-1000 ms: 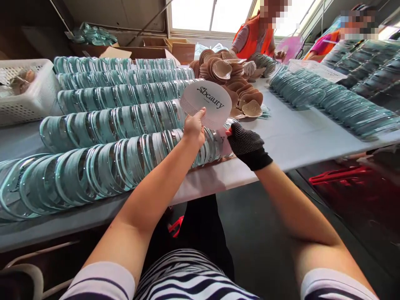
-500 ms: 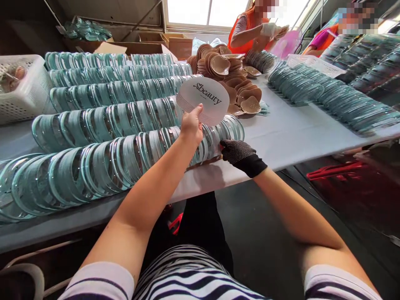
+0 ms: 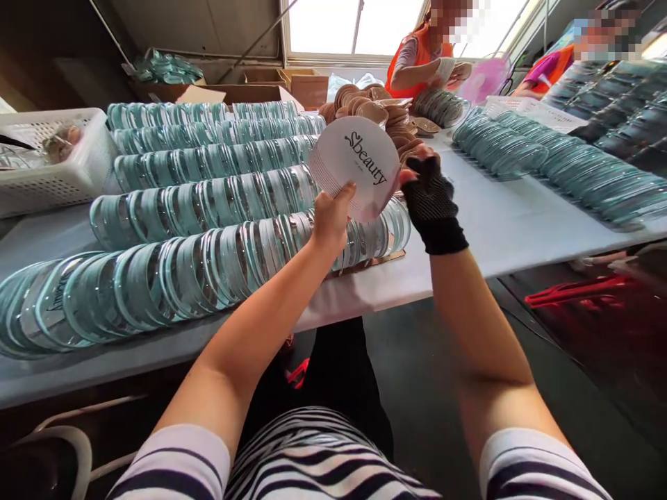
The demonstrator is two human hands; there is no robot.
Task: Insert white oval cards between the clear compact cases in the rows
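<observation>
My left hand (image 3: 329, 221) is closed on the lower edge of a stack of round white cards (image 3: 357, 167) printed "Sbeauty", held up over the table. My right hand (image 3: 428, 201), in a black dotted fingerless glove, is raised beside the stack's right edge with its fingertips at the cards. Below both hands lies the nearest row of clear teal round cases (image 3: 198, 267), overlapped like fallen dominoes. More such rows (image 3: 208, 163) run behind it.
A pile of beige cups (image 3: 383, 114) sits at the table's middle back. A white basket (image 3: 49, 163) stands far left. More teal cases (image 3: 547, 160) fill the right side. Two other people work at the far end; cardboard boxes (image 3: 297, 83) stand behind.
My right hand has risen from the end of the nearest row of cases to the right edge of the card stack. The left hand has kept its hold on the stack.
</observation>
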